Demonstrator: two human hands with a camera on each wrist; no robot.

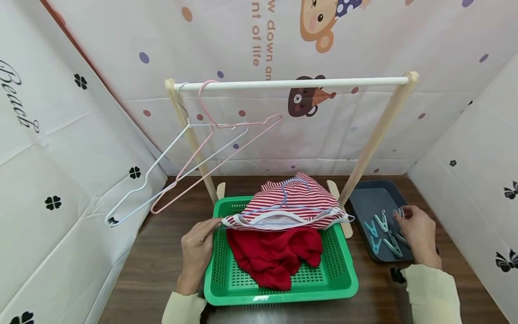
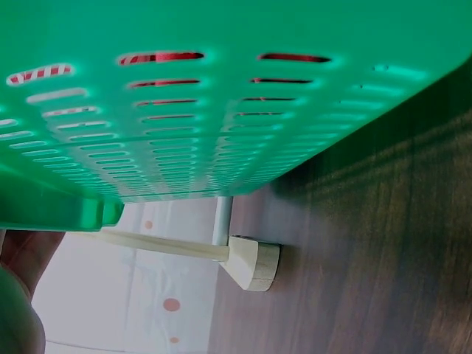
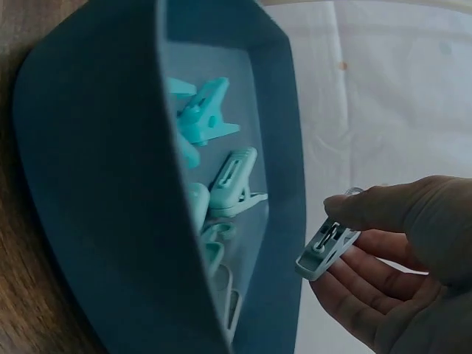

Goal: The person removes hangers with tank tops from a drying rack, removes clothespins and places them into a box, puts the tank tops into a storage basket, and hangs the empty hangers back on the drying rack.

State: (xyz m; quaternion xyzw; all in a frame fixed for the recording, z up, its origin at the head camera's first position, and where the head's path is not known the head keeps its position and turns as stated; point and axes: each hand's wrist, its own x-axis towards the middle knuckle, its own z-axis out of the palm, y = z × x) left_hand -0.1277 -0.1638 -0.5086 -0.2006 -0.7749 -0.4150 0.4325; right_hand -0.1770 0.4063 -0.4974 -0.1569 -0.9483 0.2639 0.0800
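Observation:
A red-and-white striped garment (image 1: pixel 291 198) with white trim lies over the green basket (image 1: pixel 279 299), a light blue hanger (image 1: pixel 284 198) along it. At the garment's left corner, my left hand (image 1: pixel 197 247) pinches the white-trimmed edge, close over the basket's rim. In the left wrist view mostly the basket's slotted side shows. My right hand (image 3: pixel 402 251) holds a grey clothespin (image 3: pixel 328 247) between thumb and fingers, at the right side of the dark tray (image 1: pixel 374 193). Inside the tray lie several blue and pale green clothespins (image 1: pixel 381 221).
A rack with a white rod (image 1: pixel 291 83) and wooden posts (image 1: pixel 378 139) stands behind the basket. From the rod's left end hang a white hanger (image 1: pixel 162 157) and a pink hanger (image 1: pixel 220 125). Crumpled red cloth (image 1: pixel 279 256) lies in the basket. Printed cloth walls surround the table.

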